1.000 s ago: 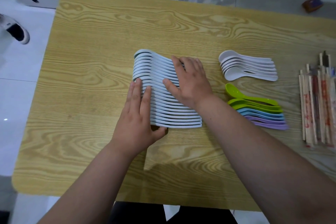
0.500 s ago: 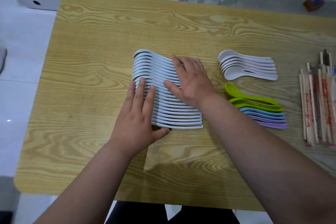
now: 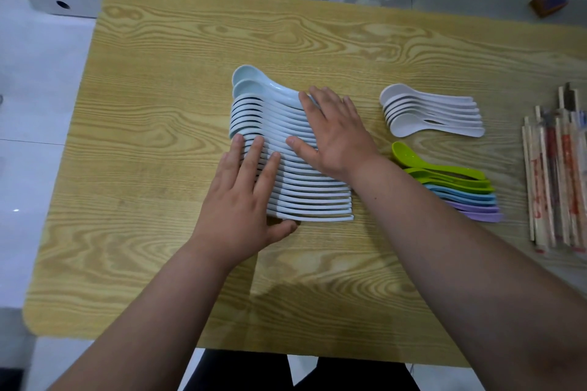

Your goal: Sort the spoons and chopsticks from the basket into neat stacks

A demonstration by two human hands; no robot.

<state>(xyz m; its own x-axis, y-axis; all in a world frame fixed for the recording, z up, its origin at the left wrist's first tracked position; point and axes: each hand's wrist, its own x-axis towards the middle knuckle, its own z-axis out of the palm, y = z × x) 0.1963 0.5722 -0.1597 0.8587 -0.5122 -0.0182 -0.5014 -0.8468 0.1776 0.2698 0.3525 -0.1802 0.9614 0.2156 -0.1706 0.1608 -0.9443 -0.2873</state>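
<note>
A slip of the overlapped row is judged the main risk: the pale blue spoons (image 3: 314, 200) are lapped one on another like tiles, and if they are pressed harder on one side than the other, the smooth pieces could be skewed or fanned apart. The two farthest spoons are seen to sit slightly out of line with the rest, so they could be knocked loose if the row is squeezed lengthwise. The coloured spoons (image 3: 454, 187) lie just beside the right forearm and could be brushed if the arm is swung outward. The left hand (image 3: 241, 200) is laid flat with straight fingers on the bowl side of the row, its thumb set against the nearest spoon; nothing is gripped. The right hand (image 3: 333, 136) is spread flat over the handles, fingers straight, and nothing is gripped there either. The row is placed at the middle of the wooden table (image 3: 158, 124), bowls to the left and handles to the right, curving a little at its far end. A small stack of white spoons (image 3: 435, 114) is set well apart to the right, and the wrapped chopsticks (image 3: 556, 174) are lined up at the right edge. No basket is shown.
</note>
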